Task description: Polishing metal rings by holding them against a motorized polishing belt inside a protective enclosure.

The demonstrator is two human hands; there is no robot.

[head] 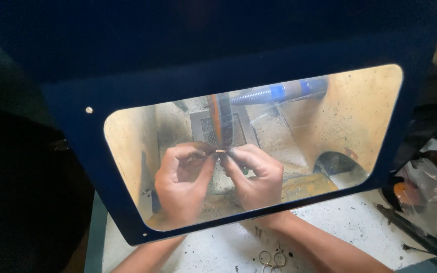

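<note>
Through the clear window of a dark blue hood (77,131) I see both my hands inside a wooden-walled box. My left hand (180,182) and my right hand (256,174) pinch a small gold-coloured ring (220,151) between their fingertips. The ring sits against the lower edge of a dark polishing wheel (222,120) with an orange side, which stands upright just behind my fingers. My forearms reach in from under the hood's lower edge.
A blue ribbed hose (279,92) runs across the back of the box above a metal grille (204,126). On the speckled white bench (350,217) lie wire loops (271,259), dark tools (410,230) and a clear plastic bag (431,187) at the right.
</note>
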